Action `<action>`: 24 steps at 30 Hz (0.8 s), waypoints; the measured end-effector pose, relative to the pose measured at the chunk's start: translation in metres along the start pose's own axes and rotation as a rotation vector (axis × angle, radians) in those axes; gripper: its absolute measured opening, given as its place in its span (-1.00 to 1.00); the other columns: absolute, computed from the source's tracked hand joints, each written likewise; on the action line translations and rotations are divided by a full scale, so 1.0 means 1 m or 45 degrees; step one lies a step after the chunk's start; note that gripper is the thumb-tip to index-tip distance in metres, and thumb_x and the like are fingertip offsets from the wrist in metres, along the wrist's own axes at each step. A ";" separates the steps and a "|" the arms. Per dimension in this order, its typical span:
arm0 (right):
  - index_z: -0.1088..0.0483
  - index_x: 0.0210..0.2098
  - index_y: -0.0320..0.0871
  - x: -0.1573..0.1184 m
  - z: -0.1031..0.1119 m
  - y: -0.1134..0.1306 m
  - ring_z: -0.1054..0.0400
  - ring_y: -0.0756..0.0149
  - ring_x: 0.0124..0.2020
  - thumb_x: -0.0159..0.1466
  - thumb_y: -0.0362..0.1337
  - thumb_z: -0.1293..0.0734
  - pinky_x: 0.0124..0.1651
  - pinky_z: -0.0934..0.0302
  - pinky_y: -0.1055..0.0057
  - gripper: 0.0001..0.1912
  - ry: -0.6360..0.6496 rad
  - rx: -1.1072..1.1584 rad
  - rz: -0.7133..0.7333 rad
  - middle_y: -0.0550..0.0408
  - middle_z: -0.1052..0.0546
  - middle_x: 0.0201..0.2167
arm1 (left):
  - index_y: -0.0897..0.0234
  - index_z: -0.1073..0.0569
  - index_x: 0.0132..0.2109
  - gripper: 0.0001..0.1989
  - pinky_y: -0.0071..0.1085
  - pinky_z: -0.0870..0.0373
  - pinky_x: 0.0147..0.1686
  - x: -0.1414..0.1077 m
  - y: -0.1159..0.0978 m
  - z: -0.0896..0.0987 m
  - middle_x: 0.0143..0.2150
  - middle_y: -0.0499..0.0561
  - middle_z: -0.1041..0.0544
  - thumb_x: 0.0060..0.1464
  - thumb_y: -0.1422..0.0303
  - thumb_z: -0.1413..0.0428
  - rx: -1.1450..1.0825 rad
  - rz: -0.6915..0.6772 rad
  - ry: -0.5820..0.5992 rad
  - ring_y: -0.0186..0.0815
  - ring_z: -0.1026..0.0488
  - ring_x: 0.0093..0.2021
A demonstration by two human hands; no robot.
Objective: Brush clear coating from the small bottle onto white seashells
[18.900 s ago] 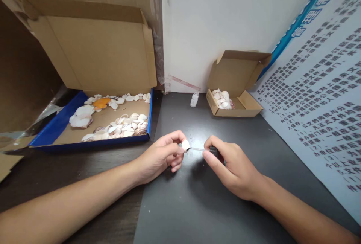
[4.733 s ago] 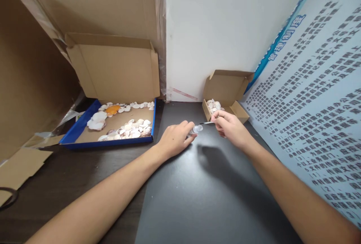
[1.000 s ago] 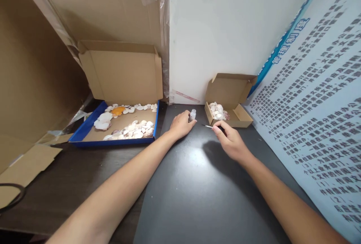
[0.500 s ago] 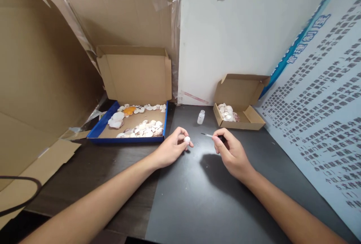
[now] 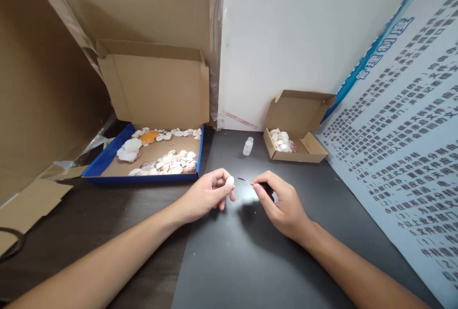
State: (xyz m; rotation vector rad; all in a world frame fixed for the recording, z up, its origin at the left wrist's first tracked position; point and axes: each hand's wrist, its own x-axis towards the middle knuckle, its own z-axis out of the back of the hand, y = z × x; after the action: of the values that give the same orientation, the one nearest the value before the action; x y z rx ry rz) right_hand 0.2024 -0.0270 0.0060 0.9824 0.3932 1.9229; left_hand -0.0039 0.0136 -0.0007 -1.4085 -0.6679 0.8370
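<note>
My left hand (image 5: 207,194) is closed, pinching a small white seashell (image 5: 230,181) between thumb and fingers above the dark tabletop. Facing it, my right hand (image 5: 282,204) grips a brush-cap applicator (image 5: 267,190). Its black cap is partly hidden in my palm. The dark bristle tip points left toward the shell, a short gap away, and the pale stem hardly shows against the shiny surface. Beyond both hands a small clear glass bottle (image 5: 248,147) with a white label stands upright and uncapped.
At left lies an open blue-sided cardboard box (image 5: 146,179) with white shells and one orange shell. A smaller open carton (image 5: 300,156) at back right holds more shells. Cardboard panels, a white wall and a printed poster (image 5: 400,123) surround the table.
The applicator in my right hand has moved left and slightly down, closer to the shell. My left hand still holds the shell. The camera view has turned slightly to the right.
</note>
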 end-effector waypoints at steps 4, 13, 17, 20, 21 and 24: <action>-0.34 -0.31 -0.12 -0.001 0.003 0.000 -0.24 0.37 -0.47 0.36 -0.35 -0.22 -0.42 -0.13 0.43 -0.88 0.016 -0.013 0.024 0.12 -0.40 -0.44 | 0.25 -0.25 -0.33 -0.71 -0.53 -0.05 -0.57 -0.005 -0.001 -0.001 -0.52 -0.18 -0.32 0.18 0.14 -0.08 -0.008 0.000 0.025 -0.51 -0.16 -0.59; -0.39 -0.28 -0.12 0.000 0.002 0.000 -0.25 0.38 -0.49 0.34 -0.38 -0.23 -0.43 -0.18 0.43 -0.89 0.057 0.008 0.049 0.10 -0.42 -0.42 | 0.24 -0.29 -0.30 -0.73 -0.49 0.01 -0.53 -0.007 -0.005 0.000 -0.52 -0.20 -0.16 0.15 0.13 -0.10 0.002 0.057 0.023 -0.46 -0.04 -0.53; -0.39 -0.28 -0.12 0.000 0.003 -0.001 -0.26 0.37 -0.48 0.34 -0.37 -0.23 -0.43 -0.19 0.43 -0.89 0.071 -0.003 0.051 0.09 -0.43 -0.41 | 0.25 -0.29 -0.30 -0.73 -0.49 -0.02 -0.50 -0.006 -0.004 -0.001 -0.51 -0.19 -0.18 0.15 0.14 -0.10 0.067 0.031 0.032 -0.45 -0.05 -0.51; -0.38 -0.28 -0.13 0.000 0.002 -0.003 -0.27 0.37 -0.47 0.35 -0.37 -0.23 -0.41 -0.20 0.42 -0.89 0.109 -0.007 0.046 0.08 -0.43 -0.39 | 0.26 -0.30 -0.30 -0.74 -0.49 -0.05 -0.47 -0.006 -0.003 -0.002 -0.47 -0.17 -0.21 0.15 0.15 -0.10 0.086 -0.009 0.055 -0.44 -0.08 -0.48; -0.38 -0.28 -0.13 0.000 0.002 -0.003 -0.27 0.37 -0.47 0.34 -0.37 -0.23 -0.40 -0.21 0.42 -0.89 0.124 -0.013 0.044 0.08 -0.43 -0.38 | 0.26 -0.30 -0.30 -0.74 -0.49 -0.06 -0.47 -0.006 -0.003 -0.002 -0.47 -0.17 -0.20 0.16 0.16 -0.10 0.086 -0.016 0.061 -0.45 -0.08 -0.48; -0.38 -0.28 -0.12 0.000 0.003 -0.005 -0.28 0.38 -0.46 0.34 -0.38 -0.23 -0.38 -0.21 0.42 -0.90 0.161 -0.042 0.033 0.09 -0.43 -0.36 | 0.25 -0.29 -0.29 -0.76 -0.50 -0.04 -0.51 -0.007 -0.003 -0.003 -0.49 -0.20 -0.18 0.17 0.18 -0.09 0.089 0.004 0.069 -0.46 -0.07 -0.51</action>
State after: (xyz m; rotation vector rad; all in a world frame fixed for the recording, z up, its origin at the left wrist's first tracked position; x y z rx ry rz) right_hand 0.2075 -0.0246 0.0053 0.8510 0.4220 2.0149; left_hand -0.0054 0.0063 0.0031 -1.3647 -0.5903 0.8143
